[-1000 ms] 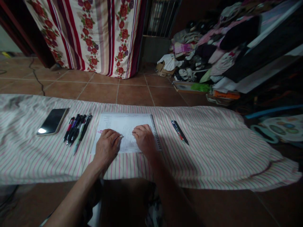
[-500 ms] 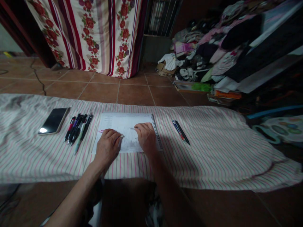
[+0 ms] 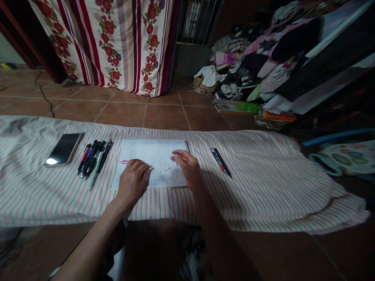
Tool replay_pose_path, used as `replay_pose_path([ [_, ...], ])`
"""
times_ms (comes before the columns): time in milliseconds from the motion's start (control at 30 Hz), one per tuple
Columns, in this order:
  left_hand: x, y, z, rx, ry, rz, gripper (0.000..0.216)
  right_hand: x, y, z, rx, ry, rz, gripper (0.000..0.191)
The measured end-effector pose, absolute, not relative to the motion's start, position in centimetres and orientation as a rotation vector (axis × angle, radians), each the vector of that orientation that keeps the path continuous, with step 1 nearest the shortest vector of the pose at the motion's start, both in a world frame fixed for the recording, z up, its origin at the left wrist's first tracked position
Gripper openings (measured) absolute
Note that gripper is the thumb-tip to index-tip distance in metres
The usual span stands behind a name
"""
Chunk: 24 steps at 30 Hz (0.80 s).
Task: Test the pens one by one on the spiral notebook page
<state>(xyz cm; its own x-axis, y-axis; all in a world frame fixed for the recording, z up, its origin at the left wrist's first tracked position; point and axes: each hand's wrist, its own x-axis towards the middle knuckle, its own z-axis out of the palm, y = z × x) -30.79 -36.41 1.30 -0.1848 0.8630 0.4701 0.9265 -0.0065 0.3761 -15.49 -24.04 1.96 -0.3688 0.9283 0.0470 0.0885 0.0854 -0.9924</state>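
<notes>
A spiral-bound notebook [image 3: 152, 146] lies on the striped cloth, its coil along the right side. My left hand [image 3: 132, 177] rests closed on the left half of the page. Out of its left side shows the end of a pink pen [image 3: 124, 161], and a pale tip [image 3: 151, 168] pokes out by the thumb. Whether these belong to one pen is hidden by the fingers. Over the page's right side, my right hand [image 3: 187, 166] pinches a thin pale stick [image 3: 172, 150], too small to name. A tiny dark piece [image 3: 167, 169] lies on the paper between both hands.
Left of the notebook are several pens [image 3: 95, 156] in a bunch and a phone [image 3: 63, 149]. Two pens [image 3: 221, 162] lie to its right. Beyond the striped cloth [image 3: 263, 175] are a tiled floor, a floral curtain [image 3: 108, 47] and heaped clothes [image 3: 234, 58].
My right hand has shifted right and turned, so the thin stick it pinches now points up instead of lying level. The tiny piece on the page has come into sight. My left hand stays put.
</notes>
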Motion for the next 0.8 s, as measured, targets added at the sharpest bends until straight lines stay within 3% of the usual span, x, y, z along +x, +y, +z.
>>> replay_pose_path([
  [233,-30.7,-36.3,1.2,-1.943,-2.148,-0.958,0.022,-15.3,-25.1,3.8,-0.766,-1.385,1.821,0.025],
  [400,-30.7,-36.3,1.2,-1.933,-2.148,-0.998,0.022,-15.8,-25.7,3.6,-0.802,-1.422,1.811,0.032],
  [800,-30.9,-35.8,0.9,-1.778,-2.161,-1.213,0.016,-17.7,-27.0,3.1,-0.892,-1.357,1.734,0.02],
])
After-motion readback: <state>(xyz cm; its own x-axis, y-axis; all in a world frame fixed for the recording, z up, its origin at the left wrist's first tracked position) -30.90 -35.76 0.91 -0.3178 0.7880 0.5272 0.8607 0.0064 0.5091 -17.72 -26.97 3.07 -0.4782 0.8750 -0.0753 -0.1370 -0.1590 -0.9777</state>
